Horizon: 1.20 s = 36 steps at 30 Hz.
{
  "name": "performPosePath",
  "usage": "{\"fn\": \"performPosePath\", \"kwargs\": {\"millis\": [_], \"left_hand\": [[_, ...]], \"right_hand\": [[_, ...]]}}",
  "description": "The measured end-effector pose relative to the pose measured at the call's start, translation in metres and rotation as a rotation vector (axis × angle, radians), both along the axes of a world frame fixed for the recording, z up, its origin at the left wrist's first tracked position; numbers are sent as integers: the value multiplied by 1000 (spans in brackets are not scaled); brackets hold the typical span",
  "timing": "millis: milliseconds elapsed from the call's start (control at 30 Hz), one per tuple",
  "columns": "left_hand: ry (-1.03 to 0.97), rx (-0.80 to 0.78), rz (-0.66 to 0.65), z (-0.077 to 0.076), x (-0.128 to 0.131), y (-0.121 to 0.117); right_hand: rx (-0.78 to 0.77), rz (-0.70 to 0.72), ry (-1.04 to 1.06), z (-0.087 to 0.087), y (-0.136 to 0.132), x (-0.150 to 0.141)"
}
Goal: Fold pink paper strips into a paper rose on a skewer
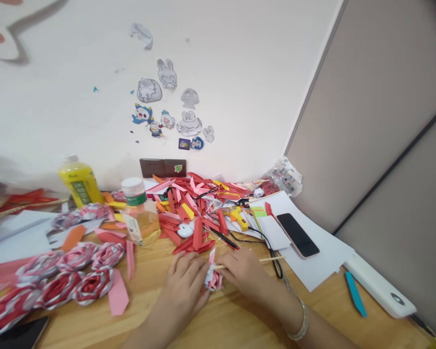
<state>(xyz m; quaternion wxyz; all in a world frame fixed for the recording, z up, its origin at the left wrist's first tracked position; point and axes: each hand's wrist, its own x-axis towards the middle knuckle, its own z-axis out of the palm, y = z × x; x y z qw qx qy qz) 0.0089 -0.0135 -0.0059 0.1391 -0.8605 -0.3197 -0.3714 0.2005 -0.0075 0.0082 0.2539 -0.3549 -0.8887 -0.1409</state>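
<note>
Close to the table's front, my left hand (186, 281) is closed around the left side of a small pink-and-white paper flower (215, 281). A pink strip stands up from the flower's top. My right hand (244, 272) pinches a thin wooden stick (272, 259), whose tip reaches the flower; its far end sticks out to the right past the knuckles. Finished-looking red, pink and white paper roses (94, 286) lie in rows to the left. A pink folded paper strip (118, 294) rests beside them. My fingers hide part of the flower.
Behind my hands spreads a heap of red, pink and yellow paper strips (198, 235), with a yellow glue gun (240, 218) and its black cord. Bottles, one yellow (80, 184) and one clear (141, 218), stand left. A phone (298, 235) lies on white paper at right.
</note>
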Motion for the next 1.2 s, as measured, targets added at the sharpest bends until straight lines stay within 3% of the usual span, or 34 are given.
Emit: {"fn": "performPosePath", "kwargs": {"millis": [167,1033,1200], "left_hand": [[-4,3,-1,-2,1,1],[-7,8,4,-4,2,0],[-6,3,8,-1,2,-1]], "right_hand": [[-94,-21,10,-4,0,-1],[14,85,-11,-1,-2,-1],[-21,92,34,5,-1,4]]}}
